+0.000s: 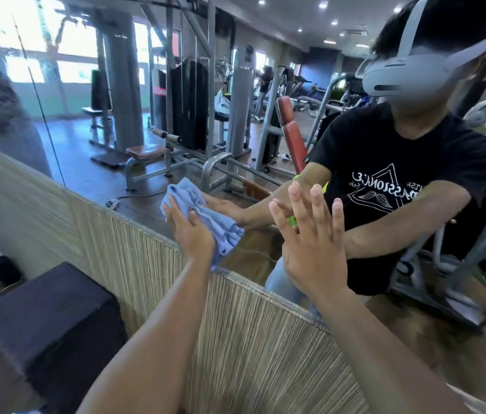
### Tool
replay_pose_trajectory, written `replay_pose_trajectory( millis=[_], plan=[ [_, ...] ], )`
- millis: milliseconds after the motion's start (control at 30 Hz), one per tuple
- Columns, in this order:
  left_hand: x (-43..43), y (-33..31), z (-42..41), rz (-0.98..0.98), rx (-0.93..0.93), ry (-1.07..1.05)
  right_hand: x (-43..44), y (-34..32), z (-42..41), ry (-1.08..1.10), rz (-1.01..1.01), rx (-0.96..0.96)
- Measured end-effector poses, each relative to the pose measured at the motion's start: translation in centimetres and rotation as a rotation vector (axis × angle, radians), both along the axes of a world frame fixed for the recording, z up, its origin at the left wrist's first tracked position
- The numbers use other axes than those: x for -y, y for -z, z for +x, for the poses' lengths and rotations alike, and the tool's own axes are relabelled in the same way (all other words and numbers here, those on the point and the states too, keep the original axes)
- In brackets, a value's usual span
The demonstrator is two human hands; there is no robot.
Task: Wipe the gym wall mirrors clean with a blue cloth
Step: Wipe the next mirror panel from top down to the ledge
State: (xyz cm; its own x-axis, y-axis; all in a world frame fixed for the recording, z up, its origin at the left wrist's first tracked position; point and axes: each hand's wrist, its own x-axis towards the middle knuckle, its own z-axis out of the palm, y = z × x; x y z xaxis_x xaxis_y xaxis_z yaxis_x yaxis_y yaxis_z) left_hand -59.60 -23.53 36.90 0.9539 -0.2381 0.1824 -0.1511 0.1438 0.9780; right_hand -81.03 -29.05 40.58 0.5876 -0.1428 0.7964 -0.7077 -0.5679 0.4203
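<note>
Left forearm (158, 330) rises from bottom centre. Left hand (189, 234) flat, fingers straight, pressing blue cloth (188, 191) on mirror (116, 130) just above its lower edge, centre frame. Right hand (310, 243) just right of cloth, fingers spread, braced on glass, holding nothing. Cloth long axis follows lower edge, upper left to lower right. Next stroke likely up-left, left hand nearer.

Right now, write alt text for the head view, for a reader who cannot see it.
A person's left hand presses a blue cloth against a gym wall mirror; the right hand rests flat on it, fingers spread.
</note>
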Motion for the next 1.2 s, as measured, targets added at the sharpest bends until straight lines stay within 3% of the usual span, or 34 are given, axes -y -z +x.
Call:
replay_pose_trajectory(
  millis=[167,300,433,633,800,933,1067,1200],
  plan=[
    [-0.4,4.6,-4.1,0.041,-0.044,0.084,-0.6,0.2,1.8,-0.014,0.026,0.070],
    [-0.6,3.7,-3.9,0.005,-0.064,0.152,-1.1,0.3,4.7,-0.027,0.004,0.033],
    [-0.4,1.6,3.2,-0.059,0.055,0.119,-1.3,-0.1,8.5,-0.016,-0.027,0.025],
    [0.2,2.6,18.4,-0.034,-0.077,-0.036,-1.5,-0.1,13.9,-0.057,-0.076,0.028],
    [-0.6,5.4,15.7,-0.074,-0.288,-0.003,-1.2,1.3,17.7,-0.087,-0.070,-0.013],
    [-0.2,6.8,13.7,-0.082,-0.261,0.062,-0.4,2.2,18.7,-0.030,-0.088,-0.015],
    [0.9,9.1,21.8,-0.153,-0.250,-0.005,0.1,2.7,18.5,-0.017,-0.130,-0.027],
    [1.8,10.4,30.9,-0.342,-0.357,0.007,0.4,2.9,18.7,0.003,-0.144,-0.033]
  ],
)
